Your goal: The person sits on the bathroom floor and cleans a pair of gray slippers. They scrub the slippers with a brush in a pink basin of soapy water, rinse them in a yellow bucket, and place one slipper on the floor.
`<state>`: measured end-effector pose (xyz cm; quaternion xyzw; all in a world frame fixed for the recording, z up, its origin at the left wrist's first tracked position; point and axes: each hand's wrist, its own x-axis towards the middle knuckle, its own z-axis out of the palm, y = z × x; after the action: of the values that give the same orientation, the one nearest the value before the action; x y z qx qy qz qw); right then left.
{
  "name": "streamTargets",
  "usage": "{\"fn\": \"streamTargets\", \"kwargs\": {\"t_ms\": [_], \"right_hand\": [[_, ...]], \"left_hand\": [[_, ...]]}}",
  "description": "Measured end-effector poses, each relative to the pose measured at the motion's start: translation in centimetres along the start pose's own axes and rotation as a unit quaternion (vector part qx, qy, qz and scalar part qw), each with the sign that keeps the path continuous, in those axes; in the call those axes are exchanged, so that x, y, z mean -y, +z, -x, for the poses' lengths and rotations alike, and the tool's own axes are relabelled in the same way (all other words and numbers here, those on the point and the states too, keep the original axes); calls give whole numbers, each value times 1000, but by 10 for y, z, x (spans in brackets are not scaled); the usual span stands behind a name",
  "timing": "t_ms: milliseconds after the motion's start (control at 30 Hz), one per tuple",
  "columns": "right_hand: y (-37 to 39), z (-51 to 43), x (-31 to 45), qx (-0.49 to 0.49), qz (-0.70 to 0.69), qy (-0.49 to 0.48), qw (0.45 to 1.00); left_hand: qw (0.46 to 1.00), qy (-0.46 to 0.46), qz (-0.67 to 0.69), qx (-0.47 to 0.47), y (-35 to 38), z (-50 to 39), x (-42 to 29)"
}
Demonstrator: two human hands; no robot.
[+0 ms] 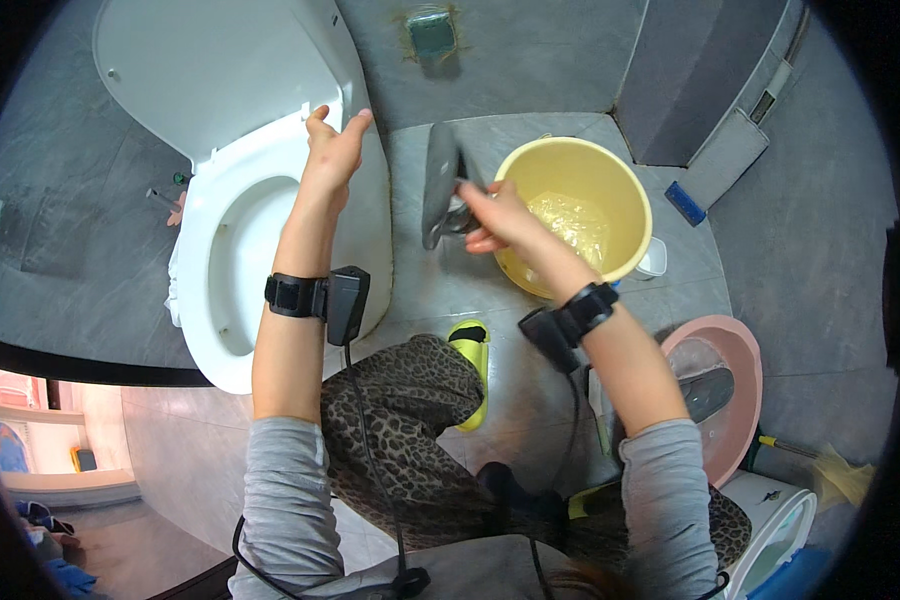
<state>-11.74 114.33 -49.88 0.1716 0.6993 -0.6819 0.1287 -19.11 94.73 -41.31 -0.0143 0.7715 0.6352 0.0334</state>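
Note:
My right hand (501,217) grips a dark grey slipper (439,191) by what looks like its strap. The slipper is turned on its side and slightly blurred, just left of a yellow bucket (634,199). My left hand (334,150) is held above the right rim of a white toilet (195,277), fingers spread and holding nothing. Clear plastic or water, I cannot tell which, glints at the bottom of the bucket. A similar grey slipper (709,395) lies in a pink basin (750,360) at the right, with some suds beside it.
The toilet lid (217,67) is raised. A white scoop (652,259) sits beside the bucket. Against the right wall leans a flat mop (724,161). A white bin-like container (772,495) stands behind the basin, near a yellow net (840,472). A floor drain (431,34) appears at the top.

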Motion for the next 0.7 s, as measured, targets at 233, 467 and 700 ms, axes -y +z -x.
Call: {"fn": "streamTargets", "kwargs": {"t_ms": [233, 467, 700], "right_hand": [[59, -75, -84, -52, 119, 59, 990], [103, -117, -131, -114, 166, 90, 975], [126, -136, -140, -111, 130, 65, 983]], "left_hand": [[999, 19, 32, -27, 8, -15, -1], [999, 20, -4, -26, 10, -38, 13], [999, 4, 25, -24, 16, -33, 12]]}}
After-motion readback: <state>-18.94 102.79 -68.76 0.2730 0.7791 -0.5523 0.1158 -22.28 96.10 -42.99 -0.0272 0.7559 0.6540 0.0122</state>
